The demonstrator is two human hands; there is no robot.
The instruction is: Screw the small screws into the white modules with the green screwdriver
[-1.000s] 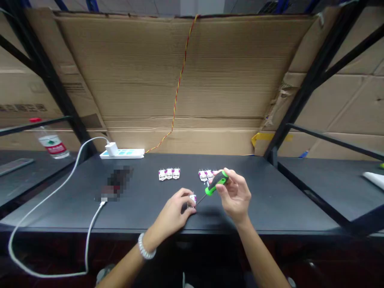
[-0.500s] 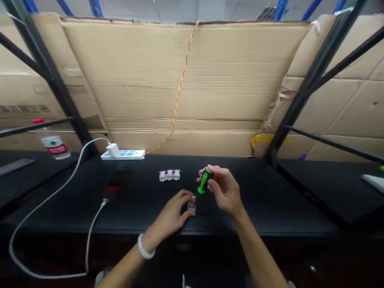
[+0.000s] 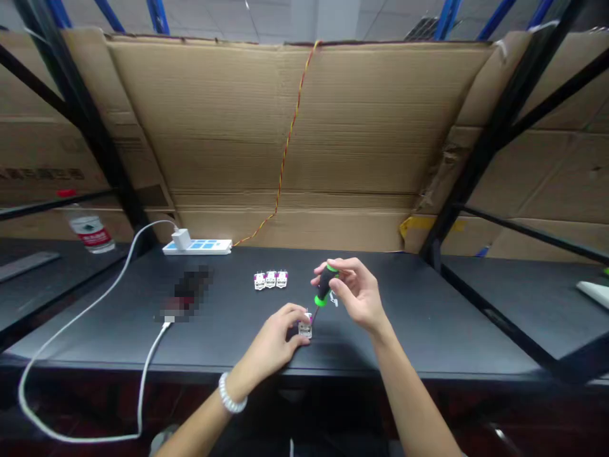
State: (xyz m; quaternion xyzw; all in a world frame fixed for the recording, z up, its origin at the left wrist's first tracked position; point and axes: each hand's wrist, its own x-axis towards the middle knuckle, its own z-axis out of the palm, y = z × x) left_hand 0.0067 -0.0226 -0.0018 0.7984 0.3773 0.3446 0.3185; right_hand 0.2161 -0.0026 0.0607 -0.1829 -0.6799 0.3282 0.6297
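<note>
moved: screwdriver now tilts down, tip near the white block
right hand: narrow grip on the handle
left hand: fingers steady the block
still waiting: three blocks in a row, mid-table

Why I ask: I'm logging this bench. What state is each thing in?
Screwdriver: green-and-black handle, tip down at the module; contact unclear.
Right hand: gripping the screwdriver.
Left hand: holding the module.
Small white module: under the screwdriver tip.
Three matching modules: side by side, no hand on them.
White charger: plugged into the power strip.
Water bottle: red-capped.
</note>
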